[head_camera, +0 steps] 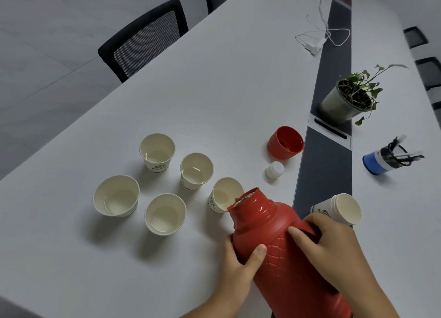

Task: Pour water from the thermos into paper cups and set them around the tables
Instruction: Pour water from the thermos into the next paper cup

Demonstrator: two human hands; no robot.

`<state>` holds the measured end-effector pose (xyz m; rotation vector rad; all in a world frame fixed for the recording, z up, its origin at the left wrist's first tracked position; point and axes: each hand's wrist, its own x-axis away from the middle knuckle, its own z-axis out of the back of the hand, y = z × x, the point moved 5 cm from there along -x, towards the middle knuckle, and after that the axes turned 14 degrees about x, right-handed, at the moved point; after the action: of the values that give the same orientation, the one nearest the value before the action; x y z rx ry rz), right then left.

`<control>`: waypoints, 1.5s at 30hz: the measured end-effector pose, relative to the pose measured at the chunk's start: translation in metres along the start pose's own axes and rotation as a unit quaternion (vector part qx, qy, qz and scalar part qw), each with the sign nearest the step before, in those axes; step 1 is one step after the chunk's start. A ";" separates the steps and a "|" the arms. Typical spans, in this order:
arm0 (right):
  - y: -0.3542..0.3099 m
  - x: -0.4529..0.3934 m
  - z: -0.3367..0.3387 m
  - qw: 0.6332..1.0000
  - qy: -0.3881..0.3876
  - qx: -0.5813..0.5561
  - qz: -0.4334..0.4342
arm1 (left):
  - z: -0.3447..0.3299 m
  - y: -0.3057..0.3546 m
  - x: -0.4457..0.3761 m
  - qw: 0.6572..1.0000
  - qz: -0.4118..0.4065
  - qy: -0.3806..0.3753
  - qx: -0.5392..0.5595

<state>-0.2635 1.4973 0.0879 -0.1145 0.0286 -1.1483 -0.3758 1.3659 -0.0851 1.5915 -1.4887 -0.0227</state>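
Note:
The red thermos (281, 251) is tilted to the left, its open mouth over the rim of a paper cup (225, 193). My left hand (241, 265) grips the thermos body from below and my right hand (334, 248) grips its handle. Several other paper cups stand upright in a cluster to the left, such as a cup (157, 150) at the back, a cup (196, 170) in the middle, a cup (116, 195) at the far left and a cup (165, 213) in front. They hold some water. A stack of cups (338, 210) lies on its side at the right.
The thermos's red cap (285, 142) and white stopper (275, 170) lie on the white table (214, 79). A potted plant (348, 98), a pen holder (386, 158) and a white charger cable (319, 38) are along the dark centre strip. A black mesh chair (145, 38) stands at the table's far side.

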 end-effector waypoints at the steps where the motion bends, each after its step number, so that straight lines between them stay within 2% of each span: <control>1: 0.000 -0.001 0.000 1.000 -0.001 0.001 0.001 | 0.000 0.000 -0.001 1.000 0.000 0.000 0.003; 20: -0.003 -0.004 0.002 1.000 -0.008 -0.002 0.005 | -0.001 0.004 0.000 0.999 0.011 -0.019 0.026; 45: -0.007 -0.008 0.005 1.000 -0.028 0.006 0.000 | -0.001 0.003 0.000 1.000 0.014 -0.008 0.021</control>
<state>-0.2730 1.5021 0.0933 -0.1361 -0.0286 -1.1452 -0.3780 1.3668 -0.0828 1.6068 -1.5332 0.0121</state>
